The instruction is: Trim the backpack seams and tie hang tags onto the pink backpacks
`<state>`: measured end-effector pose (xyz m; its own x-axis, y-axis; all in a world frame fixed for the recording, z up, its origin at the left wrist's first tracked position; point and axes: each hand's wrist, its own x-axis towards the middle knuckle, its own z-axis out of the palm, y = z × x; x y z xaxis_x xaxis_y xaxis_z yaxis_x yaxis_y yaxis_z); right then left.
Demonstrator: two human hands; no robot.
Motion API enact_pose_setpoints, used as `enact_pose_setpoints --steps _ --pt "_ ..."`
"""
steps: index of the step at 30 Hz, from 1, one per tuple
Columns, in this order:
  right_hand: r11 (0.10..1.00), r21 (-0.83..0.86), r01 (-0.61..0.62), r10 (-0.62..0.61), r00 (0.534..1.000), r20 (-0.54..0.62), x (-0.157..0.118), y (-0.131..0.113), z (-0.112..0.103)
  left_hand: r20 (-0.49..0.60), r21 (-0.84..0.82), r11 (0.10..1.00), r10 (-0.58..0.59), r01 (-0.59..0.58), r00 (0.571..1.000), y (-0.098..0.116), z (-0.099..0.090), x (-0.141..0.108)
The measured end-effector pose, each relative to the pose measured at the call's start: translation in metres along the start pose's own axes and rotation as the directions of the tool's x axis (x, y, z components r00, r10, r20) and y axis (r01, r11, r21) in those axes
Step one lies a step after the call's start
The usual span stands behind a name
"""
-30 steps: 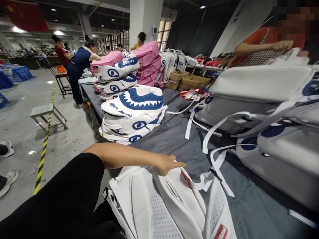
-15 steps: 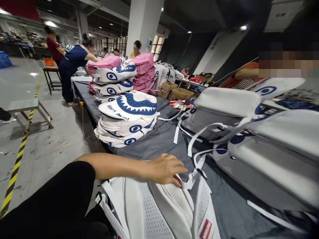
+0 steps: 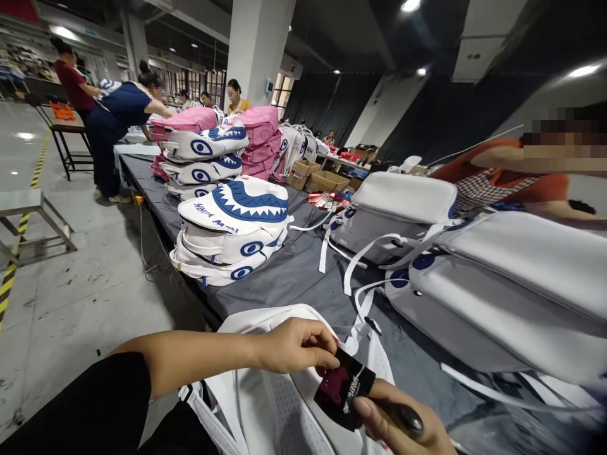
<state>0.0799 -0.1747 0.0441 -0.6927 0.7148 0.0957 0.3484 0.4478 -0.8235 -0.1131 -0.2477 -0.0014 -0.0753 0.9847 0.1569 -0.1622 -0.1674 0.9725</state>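
Note:
A white backpack (image 3: 246, 385) lies in front of me at the table's near edge, its padded back panel and straps facing up. Above it, a black hang tag (image 3: 345, 388) with a magenta picture and white lettering is held between both hands. My left hand (image 3: 298, 344) pinches the tag's upper left corner between thumb and fingers. From the lower right, my right hand (image 3: 412, 436) grips the tag's other side with the thumb on its face. A dark rounded handle (image 3: 408, 420) also sticks out of that hand; the rest of this tool is hidden.
Stacked white backpacks (image 3: 232, 234) with blue shark-mouth prints stand ahead, pink backpacks (image 3: 258, 139) behind them. More white backpacks (image 3: 512, 284) lie right, their loose straps across the dark table cover (image 3: 303, 278). A co-worker in orange (image 3: 497, 177) is beyond. Cardboard boxes (image 3: 327, 182) stand farther back.
My left hand has moved slightly left and down and now pinches the black hang tag. My right hand has come into view with the tag and a dark handle. The view has shifted right.

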Motion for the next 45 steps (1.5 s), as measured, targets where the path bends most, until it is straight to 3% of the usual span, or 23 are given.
enact_pose_setpoints --steps 2,4,7,9,11,13,15,20,23,25,27,29,33,39,45 --pt "0.998 -0.052 0.017 -0.015 0.999 0.039 0.006 -0.001 0.003 0.061 -0.022 0.998 -0.052 0.054 0.997 -0.001 -0.004 -0.007" --pt "0.979 -0.197 0.06 -0.068 0.997 -0.03 0.012 0.004 0.006 -0.012 0.221 0.974 0.056 -0.052 0.998 -0.005 -0.01 -0.016" --pt "0.881 -0.47 0.048 -0.161 0.966 -0.203 0.02 0.018 0.008 -0.059 0.64 0.742 0.306 -0.2 0.95 -0.014 -0.028 -0.027" --pt "0.815 -0.579 0.002 -0.155 0.964 -0.216 0.024 0.026 0.008 -0.081 0.762 0.625 0.351 -0.169 0.933 -0.025 -0.043 -0.031" --pt "0.769 -0.639 -0.007 -0.103 0.985 -0.136 0.029 0.028 0.009 -0.141 0.829 0.557 0.285 -0.044 0.948 -0.038 -0.056 -0.033" --pt "0.713 -0.701 0.013 -0.032 0.999 -0.014 0.035 0.025 0.014 -0.186 0.858 0.506 0.143 0.089 0.972 -0.051 -0.064 -0.035" --pt "0.663 -0.746 0.06 0.068 0.988 0.14 0.043 0.021 0.023 -0.202 0.854 0.495 0.039 0.157 0.979 -0.061 -0.068 -0.037" --pt "0.618 -0.752 0.23 0.18 0.889 0.42 0.06 0.023 0.052 -0.175 0.847 0.524 0.111 0.092 0.978 -0.073 -0.07 -0.042" --pt "0.577 -0.768 0.279 0.233 0.845 0.481 0.063 0.024 0.058 -0.162 0.849 0.526 0.149 0.061 0.975 -0.079 -0.073 -0.043" --pt "0.564 -0.786 0.254 0.269 0.843 0.466 0.064 0.021 0.058 -0.157 0.854 0.519 0.18 0.042 0.971 -0.083 -0.075 -0.043" --pt "0.589 -0.785 0.189 0.25 0.882 0.4 0.068 0.017 0.059 -0.147 0.857 0.515 0.211 0.018 0.966 -0.087 -0.077 -0.043" --pt "0.683 -0.716 0.147 0.172 0.92 0.353 0.075 0.014 0.066 -0.14 0.856 0.517 0.225 0.003 0.964 -0.091 -0.079 -0.043" --pt "0.842 -0.519 0.148 0.066 0.926 0.372 0.094 0.015 0.088 -0.156 0.852 0.522 0.225 0.016 0.962 -0.098 -0.083 -0.045" --pt "0.81 -0.584 0.061 0.103 0.964 0.244 0.099 0.016 0.102 -0.172 0.85 0.525 0.181 0.053 0.968 -0.101 -0.086 -0.04" --pt "0.857 -0.515 0.002 0.154 0.954 0.259 0.101 0.016 0.098 -0.119 0.854 0.521 0.217 -0.011 0.969 -0.098 -0.083 -0.042"
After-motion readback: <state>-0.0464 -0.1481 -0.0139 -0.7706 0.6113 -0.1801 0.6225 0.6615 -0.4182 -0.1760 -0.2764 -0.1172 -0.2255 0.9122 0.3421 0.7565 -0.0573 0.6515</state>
